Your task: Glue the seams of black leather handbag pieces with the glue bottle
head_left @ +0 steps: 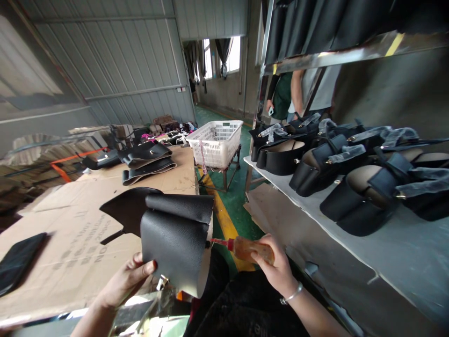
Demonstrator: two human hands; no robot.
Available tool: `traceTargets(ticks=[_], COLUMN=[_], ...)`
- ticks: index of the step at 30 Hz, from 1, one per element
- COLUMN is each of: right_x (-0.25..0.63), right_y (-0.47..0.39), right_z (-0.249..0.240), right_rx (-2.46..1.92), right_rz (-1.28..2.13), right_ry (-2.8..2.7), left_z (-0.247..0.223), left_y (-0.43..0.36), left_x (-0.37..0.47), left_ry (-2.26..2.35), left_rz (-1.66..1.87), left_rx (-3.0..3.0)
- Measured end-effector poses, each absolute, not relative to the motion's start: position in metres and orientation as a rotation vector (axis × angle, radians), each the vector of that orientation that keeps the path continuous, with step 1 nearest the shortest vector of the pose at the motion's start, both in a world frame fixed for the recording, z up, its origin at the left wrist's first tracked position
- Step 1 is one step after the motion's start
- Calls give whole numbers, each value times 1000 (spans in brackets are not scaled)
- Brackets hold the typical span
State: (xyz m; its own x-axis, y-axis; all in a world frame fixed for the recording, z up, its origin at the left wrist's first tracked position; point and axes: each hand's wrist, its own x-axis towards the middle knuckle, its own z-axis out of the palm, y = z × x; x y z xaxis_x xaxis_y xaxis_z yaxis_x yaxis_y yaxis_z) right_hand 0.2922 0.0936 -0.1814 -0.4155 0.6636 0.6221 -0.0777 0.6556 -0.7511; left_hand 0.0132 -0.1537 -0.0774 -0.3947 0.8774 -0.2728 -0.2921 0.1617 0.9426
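A black leather bag body [175, 243] with a pale inner side is held at its lower left by my left hand [131, 276], thumb on the outer face. My right hand [275, 264] is wrapped round an amber squeeze bottle [245, 249] with a red nozzle. The nozzle's tip points left and meets, or nearly meets, the bag's right edge. Behind the bag body, a dark pointed flap with a strap [129, 210] lies over the cardboard. A small metal fitting [162, 282] shows near the bag's lower edge.
Cardboard [80, 234] covers the table at left, with folded black leather pieces [149, 161] and a flat black piece [21, 262]. A white basket [215, 152] stands on a metal stand beyond. Several black bags [365, 196] fill the right shelf [396, 252]. Two people stand behind the rack.
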Motion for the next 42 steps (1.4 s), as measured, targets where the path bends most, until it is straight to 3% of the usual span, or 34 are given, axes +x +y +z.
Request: traceTargets(ticks=[25,42], right_x=[300,292], right_y=[92,89], right_z=[-195,-184], right_rx=[-539,-529], right_rz=[1120,1042], right_ry=[-1800,-1759], left_z=[-57,-59], left_y=[-146,-146], left_x=[39,44], left_ry=[1491,1439], left_rz=[1500,1531], left_rx=[472,350])
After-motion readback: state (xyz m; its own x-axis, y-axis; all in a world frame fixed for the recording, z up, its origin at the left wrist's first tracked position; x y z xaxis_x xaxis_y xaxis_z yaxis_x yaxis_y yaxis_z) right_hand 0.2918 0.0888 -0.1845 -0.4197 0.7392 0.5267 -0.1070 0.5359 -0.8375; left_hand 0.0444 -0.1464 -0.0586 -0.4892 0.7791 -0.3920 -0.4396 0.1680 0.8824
